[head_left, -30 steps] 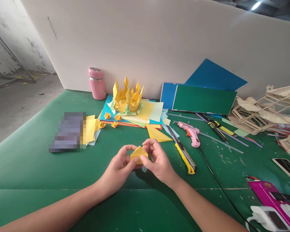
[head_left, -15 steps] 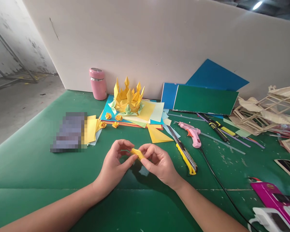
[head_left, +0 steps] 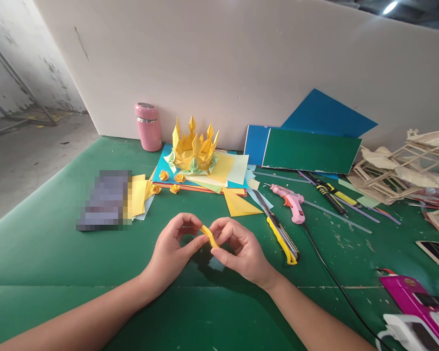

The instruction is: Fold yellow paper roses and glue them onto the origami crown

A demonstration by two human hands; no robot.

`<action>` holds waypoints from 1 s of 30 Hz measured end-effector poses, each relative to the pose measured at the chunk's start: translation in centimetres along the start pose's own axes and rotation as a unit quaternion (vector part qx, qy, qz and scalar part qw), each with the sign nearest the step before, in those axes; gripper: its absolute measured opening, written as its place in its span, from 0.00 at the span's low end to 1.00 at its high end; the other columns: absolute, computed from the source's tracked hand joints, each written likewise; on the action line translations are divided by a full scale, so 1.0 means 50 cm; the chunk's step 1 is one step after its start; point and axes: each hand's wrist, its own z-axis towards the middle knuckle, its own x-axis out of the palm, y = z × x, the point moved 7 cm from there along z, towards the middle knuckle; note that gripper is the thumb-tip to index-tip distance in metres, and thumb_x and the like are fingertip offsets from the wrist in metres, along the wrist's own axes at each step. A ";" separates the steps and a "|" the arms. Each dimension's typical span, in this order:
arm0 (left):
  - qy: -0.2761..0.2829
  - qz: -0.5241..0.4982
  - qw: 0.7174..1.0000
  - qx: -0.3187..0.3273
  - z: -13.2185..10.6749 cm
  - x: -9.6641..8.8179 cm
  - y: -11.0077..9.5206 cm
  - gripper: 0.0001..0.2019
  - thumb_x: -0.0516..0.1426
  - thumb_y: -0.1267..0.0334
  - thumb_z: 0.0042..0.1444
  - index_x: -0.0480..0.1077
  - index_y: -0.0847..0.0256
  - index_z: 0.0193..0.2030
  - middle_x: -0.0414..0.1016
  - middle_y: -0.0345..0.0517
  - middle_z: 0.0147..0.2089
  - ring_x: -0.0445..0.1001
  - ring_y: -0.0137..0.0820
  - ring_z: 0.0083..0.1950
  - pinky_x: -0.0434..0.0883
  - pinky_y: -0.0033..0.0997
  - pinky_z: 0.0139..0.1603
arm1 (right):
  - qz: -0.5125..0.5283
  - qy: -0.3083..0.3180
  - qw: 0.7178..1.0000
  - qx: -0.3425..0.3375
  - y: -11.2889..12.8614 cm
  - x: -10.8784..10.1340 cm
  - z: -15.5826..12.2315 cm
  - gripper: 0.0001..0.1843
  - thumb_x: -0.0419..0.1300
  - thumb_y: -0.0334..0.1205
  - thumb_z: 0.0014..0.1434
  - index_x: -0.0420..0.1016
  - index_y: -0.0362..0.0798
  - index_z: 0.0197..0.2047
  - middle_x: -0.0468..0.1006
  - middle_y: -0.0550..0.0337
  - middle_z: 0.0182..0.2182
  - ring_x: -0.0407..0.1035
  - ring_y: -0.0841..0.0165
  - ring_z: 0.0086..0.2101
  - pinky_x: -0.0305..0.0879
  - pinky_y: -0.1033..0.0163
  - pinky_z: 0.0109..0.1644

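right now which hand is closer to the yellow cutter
Right. The right hand is just to the left of the yellow cutter, not touching it; the left hand is farther left, beyond the right hand.

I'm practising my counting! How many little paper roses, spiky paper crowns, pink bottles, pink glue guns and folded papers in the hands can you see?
Little paper roses: 4
Spiky paper crown: 1
Pink bottle: 1
Pink glue gun: 1
Folded yellow paper in the hands: 1
Total: 8
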 end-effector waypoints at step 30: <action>0.117 0.065 0.991 0.017 -0.015 0.038 0.000 0.08 0.57 0.65 0.51 0.60 0.58 0.27 0.68 0.39 0.29 0.68 0.28 0.30 0.69 0.29 0.33 | 0.023 0.039 0.998 0.050 -0.015 0.017 0.002 0.17 0.69 0.48 0.46 0.67 0.49 0.27 0.63 0.63 0.31 0.64 0.71 0.32 0.67 0.64 0.37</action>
